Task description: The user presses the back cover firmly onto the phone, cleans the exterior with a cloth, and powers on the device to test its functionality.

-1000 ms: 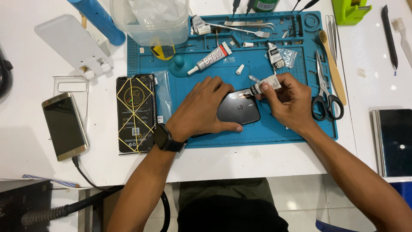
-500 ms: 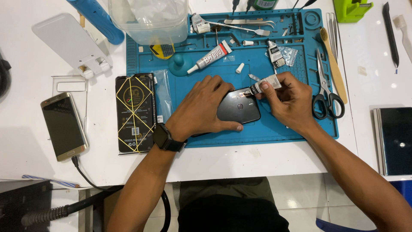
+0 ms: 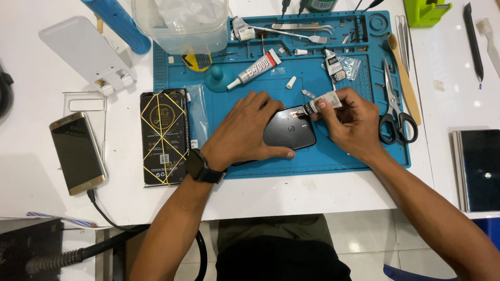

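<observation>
White table (image 3: 323, 192) carries one blue repair mat (image 3: 344, 156). Left hand (image 3: 245, 130) presses one dark phone (image 3: 289, 132) flat, fingers spread; right hand (image 3: 354, 122) fingers pinch one small glue tube (image 3: 320, 102), nozzle touching the phone's top edge.

dark phone screen (image 3: 77, 152) far left | black-gold banded box (image 3: 164, 136) beside mat | white glue tube (image 3: 253, 69) on mat

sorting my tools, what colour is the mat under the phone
Blue; the mat under the dark phone shows best in the head view.
</observation>
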